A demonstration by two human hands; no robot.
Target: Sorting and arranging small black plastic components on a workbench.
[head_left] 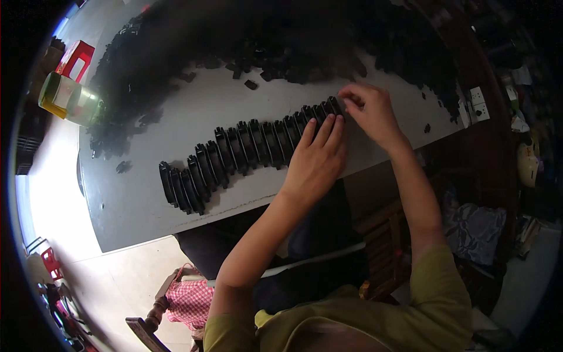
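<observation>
A slanting row of curved black plastic pieces (252,144) stands side by side on the grey table (193,123), running from lower left up to the right. My left hand (318,155) rests over the right end of this row, its fingers stretched out across the last pieces. Just beyond that end, my right hand (372,111) is raised with thumb and forefinger drawn together. Whatever its fingertips may hold is too dark and small to make out.
A large heap of small black parts (258,50) spreads along the far side of the table, with a loose black piece (251,85) before it. A clear plastic jar (70,98) and a red box (76,60) are at far left. Wall sockets (479,104) are at right.
</observation>
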